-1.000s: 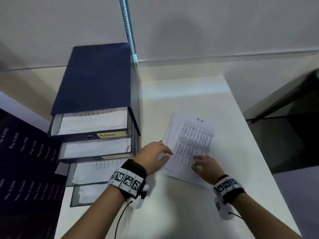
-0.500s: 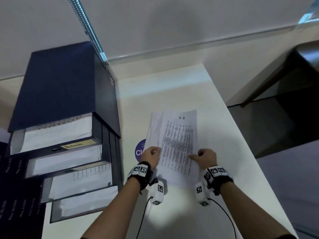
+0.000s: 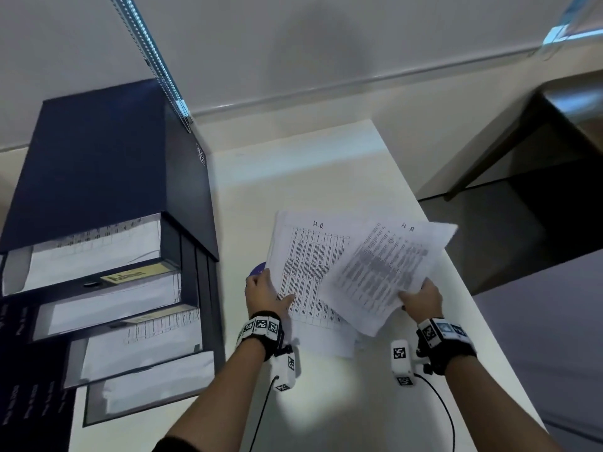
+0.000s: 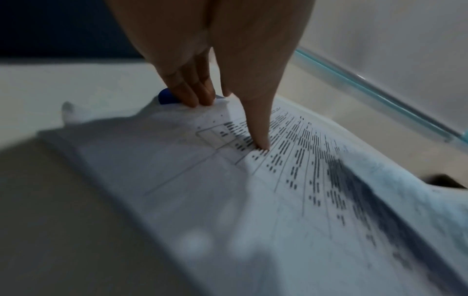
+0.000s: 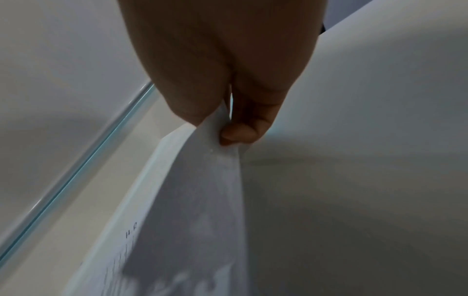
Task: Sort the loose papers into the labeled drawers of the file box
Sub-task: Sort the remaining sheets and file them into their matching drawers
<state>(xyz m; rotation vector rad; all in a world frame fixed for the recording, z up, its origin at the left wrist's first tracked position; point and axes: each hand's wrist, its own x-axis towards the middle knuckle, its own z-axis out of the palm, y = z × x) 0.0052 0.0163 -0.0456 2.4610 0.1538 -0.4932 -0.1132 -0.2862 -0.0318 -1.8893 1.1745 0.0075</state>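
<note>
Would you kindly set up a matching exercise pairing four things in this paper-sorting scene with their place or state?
Things:
1. Printed sheet headed H.R, tilted
2. White paper stack
3. Dark blue file box
4. Yellow Admin label

Places or states:
A. on a drawer front
B. pinched at its corner by the right hand
C. standing at the table's left edge
D. held down by the left hand

Pairs: 1-B, 2-D, 3-C, 4-A
</note>
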